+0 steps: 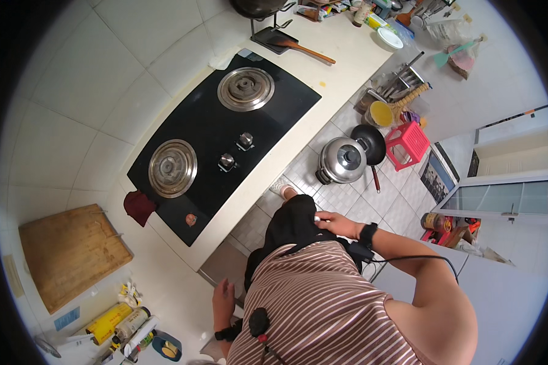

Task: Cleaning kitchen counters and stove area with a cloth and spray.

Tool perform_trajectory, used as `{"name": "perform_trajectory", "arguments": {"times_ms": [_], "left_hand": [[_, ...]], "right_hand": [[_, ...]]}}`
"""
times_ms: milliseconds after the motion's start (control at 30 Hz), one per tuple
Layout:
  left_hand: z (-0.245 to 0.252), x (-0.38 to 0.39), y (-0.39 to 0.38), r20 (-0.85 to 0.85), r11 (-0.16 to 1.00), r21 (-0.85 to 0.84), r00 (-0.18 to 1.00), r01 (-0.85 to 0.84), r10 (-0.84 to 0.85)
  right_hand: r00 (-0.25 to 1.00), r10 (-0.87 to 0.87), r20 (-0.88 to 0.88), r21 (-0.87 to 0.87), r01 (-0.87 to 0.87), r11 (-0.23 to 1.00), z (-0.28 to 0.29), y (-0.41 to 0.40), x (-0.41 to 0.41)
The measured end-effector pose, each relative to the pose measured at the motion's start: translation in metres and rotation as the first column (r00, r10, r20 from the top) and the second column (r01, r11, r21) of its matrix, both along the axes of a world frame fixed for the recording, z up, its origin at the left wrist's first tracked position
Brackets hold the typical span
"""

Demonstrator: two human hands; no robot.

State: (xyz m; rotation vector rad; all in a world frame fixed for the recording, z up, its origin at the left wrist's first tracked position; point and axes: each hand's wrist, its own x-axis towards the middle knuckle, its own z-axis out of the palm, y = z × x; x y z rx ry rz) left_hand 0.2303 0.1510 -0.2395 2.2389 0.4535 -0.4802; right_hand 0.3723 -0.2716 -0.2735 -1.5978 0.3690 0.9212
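My left hand (223, 296) hangs beside the counter edge at lower middle, fingers loosely bent, with nothing seen in it. In front of my black lower garment (292, 223) is my right hand (335, 223), its fingertips at the cloth. A small white spot shows at those fingertips; whether they grip anything is not clear. Ahead and left lies a black glass two-burner gas cooktop (210, 141) with two metal knobs (235, 150). Both burners are bare of pots, and no flame shows. A dark red cloth (139, 207) lies at the cooktop's near left corner.
A lidded steel pot (343, 159), a black frying pan (370, 143) and a pink plastic stool (407, 145) stand on the tiled floor. A wooden cutting board (75, 255) leans on the left wall. A wooden spatula (306, 49) lies on the far counter. Bottles (131, 323) stand at lower left.
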Motion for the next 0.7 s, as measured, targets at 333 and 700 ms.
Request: {"name": "perform_trajectory", "arguments": {"times_ms": [333,700], "left_hand": [[0.011,0.020,-0.002,0.000,1.000,-0.012,1.000,0.001,-0.001],[0.054,0.117,-0.037,0.165,0.953,-0.039,0.942,0.301,-0.291]], "right_hand": [[0.885,-0.368,-0.287,0.109,0.412,0.905,0.012,-0.033,0.001],[0.794,-0.550,-0.259,0.061,0.581,0.811,0.019,-0.008,0.003]]}}
